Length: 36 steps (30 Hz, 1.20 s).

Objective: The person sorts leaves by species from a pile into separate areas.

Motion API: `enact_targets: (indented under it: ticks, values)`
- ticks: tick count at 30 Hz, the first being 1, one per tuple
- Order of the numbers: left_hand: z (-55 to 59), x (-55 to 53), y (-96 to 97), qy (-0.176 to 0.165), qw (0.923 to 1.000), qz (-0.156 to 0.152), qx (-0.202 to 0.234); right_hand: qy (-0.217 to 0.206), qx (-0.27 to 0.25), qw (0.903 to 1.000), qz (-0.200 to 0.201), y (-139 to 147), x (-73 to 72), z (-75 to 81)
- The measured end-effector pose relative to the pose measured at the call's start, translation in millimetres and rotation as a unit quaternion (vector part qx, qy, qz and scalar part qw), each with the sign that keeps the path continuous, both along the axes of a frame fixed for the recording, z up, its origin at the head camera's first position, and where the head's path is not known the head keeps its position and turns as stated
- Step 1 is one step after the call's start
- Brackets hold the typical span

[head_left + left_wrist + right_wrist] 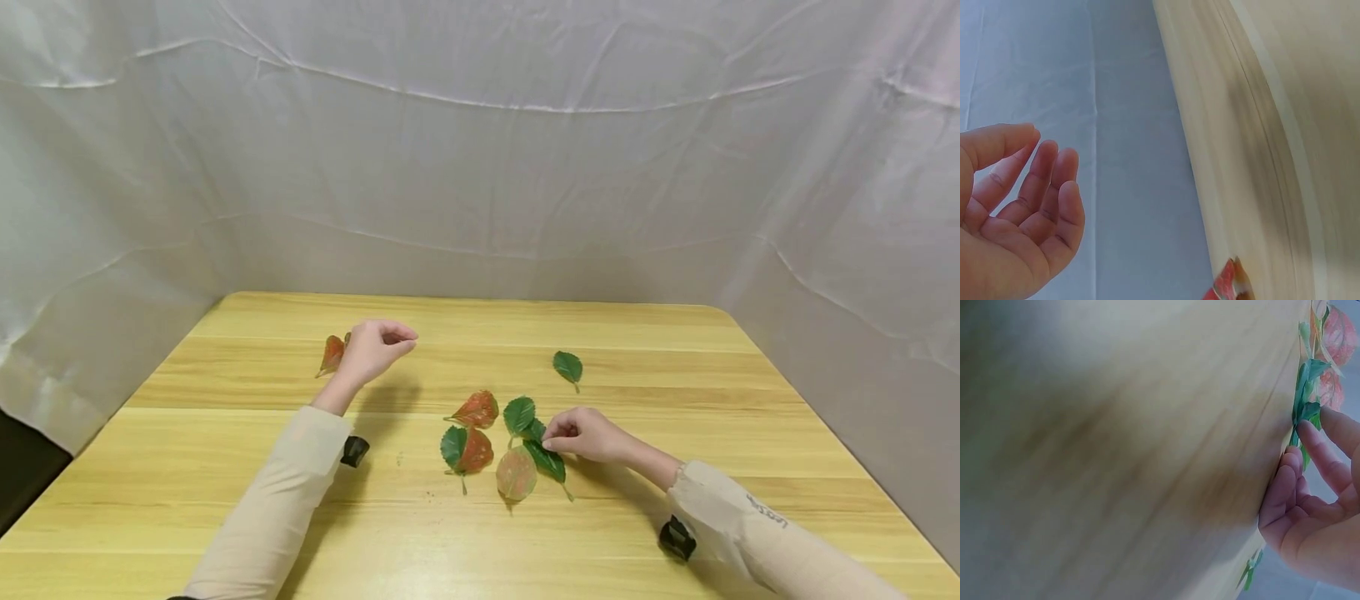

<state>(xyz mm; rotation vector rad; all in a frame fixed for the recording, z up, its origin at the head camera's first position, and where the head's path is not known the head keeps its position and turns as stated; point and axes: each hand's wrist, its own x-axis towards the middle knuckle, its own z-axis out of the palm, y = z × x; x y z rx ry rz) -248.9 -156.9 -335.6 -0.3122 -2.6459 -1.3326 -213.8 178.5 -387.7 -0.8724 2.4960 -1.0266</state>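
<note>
Over the table's far left part hovers my left hand [375, 348], fingers loosely curved and thumb tip meeting the index finger, with nothing held in the left wrist view. Behind its wrist lie red leaves [332, 356], partly hidden by the hand. My right hand [588, 435] is low over the table and pinches the upper end of a long green leaf [545, 461] between thumb and index finger. That leaf belongs to a small cluster with a rounder green leaf [519, 414] and a pale reddish leaf [516, 473].
Left of the cluster are a red leaf [477, 410] and, below it, another red leaf [476, 451] overlapping a green one [453, 446]. A single green leaf [567, 367] lies farther back on the wooden table [645, 333]. Pale cloth [480, 183] hangs behind.
</note>
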Motion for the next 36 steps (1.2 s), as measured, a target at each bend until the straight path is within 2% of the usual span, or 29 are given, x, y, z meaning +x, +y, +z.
enact_targets:
  ticks: [9, 22, 36]
  values:
    - [-0.2, 9.3, 18.9, 0.003, 0.9993, -0.038, -0.001, 0.004, 0.003, 0.9999, -0.009, -2, -0.8, 0.6]
    - [-1.9, 20.6, 40.2, 0.009, 0.9968, -0.076, -0.021, 0.028, 0.025, 0.9993, -0.008, -4, -2.3, 0.0]
    - [-12.8, 30.6, 55.4, 0.018, 0.9872, -0.152, -0.045, 0.032, 0.022, 0.9991, -0.019, -7, -1.6, 0.8]
